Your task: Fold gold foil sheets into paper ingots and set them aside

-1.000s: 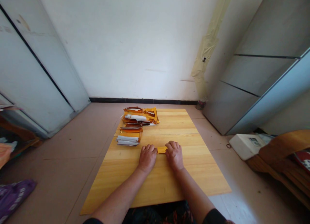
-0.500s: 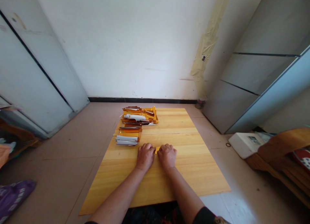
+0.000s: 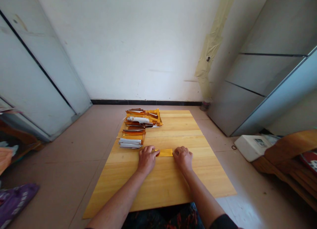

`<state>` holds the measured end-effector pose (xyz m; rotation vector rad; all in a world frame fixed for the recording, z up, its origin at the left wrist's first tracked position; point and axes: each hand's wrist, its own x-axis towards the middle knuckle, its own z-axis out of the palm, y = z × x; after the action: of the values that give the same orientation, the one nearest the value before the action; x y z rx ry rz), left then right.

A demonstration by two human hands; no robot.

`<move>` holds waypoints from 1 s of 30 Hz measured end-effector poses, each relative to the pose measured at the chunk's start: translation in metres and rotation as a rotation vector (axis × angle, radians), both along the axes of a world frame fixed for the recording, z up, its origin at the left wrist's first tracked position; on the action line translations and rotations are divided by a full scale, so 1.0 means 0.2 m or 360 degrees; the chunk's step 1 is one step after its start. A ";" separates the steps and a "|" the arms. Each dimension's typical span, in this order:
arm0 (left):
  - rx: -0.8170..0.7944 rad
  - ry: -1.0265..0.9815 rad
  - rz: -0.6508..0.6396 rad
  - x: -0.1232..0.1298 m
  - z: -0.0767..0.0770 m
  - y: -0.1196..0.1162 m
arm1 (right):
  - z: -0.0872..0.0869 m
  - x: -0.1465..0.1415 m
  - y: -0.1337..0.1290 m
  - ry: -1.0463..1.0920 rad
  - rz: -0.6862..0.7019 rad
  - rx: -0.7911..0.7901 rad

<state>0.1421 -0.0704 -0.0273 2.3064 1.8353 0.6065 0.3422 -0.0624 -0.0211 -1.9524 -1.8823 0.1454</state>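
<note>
Yellow strip [image 3: 165, 152] between both hands [image 3: 165, 157].

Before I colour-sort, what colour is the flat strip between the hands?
The strip is golden yellow; best view: head.

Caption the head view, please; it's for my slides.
Two bare hands at a gold strip on a wooden table, folded packets beyond.

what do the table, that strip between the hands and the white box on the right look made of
Table: likely wood, smooth finish; pale grain bands.
Strip: shiny yellow-gold, perhaps foil or coated paper; it reflects light.
White box: maybe foam or plastic, matte; the look leaves it open.
</note>
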 end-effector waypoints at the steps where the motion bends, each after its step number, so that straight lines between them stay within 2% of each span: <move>1: 0.0003 0.0002 -0.0002 0.00 0.00 0.00 | 0.01 -0.01 0.00 0.0040 0.0028 0.0042; 5: 0.0043 -0.0002 -0.0002 0.01 -0.01 0.00 | 0.01 -0.10 0.01 0.0117 0.0118 0.0146; 9: 0.0046 -0.0014 0.0022 0.01 -0.02 0.00 | -0.04 -0.20 0.01 0.0091 0.0116 0.0136; 13: 0.0052 -0.0030 0.0032 0.01 -0.02 0.00 | -0.09 -0.17 0.01 0.0174 0.0080 0.0101; 17: 0.0050 -0.0047 0.0045 0.01 -0.02 0.00 | -0.10 -0.10 0.00 0.0198 0.0060 0.0088; 26: 0.0142 -0.0025 0.0012 0.01 0.00 -0.02 | -0.07 -0.14 0.01 -0.0001 0.0317 0.0108; 30: 0.0155 0.0013 0.0026 0.01 -0.01 -0.01 | -0.08 -0.14 0.00 -0.0046 0.0361 0.0153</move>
<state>0.1450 -0.0728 -0.0284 2.3600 1.8699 0.7051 0.3137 -0.0617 -0.0373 -1.6842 -2.0859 0.0913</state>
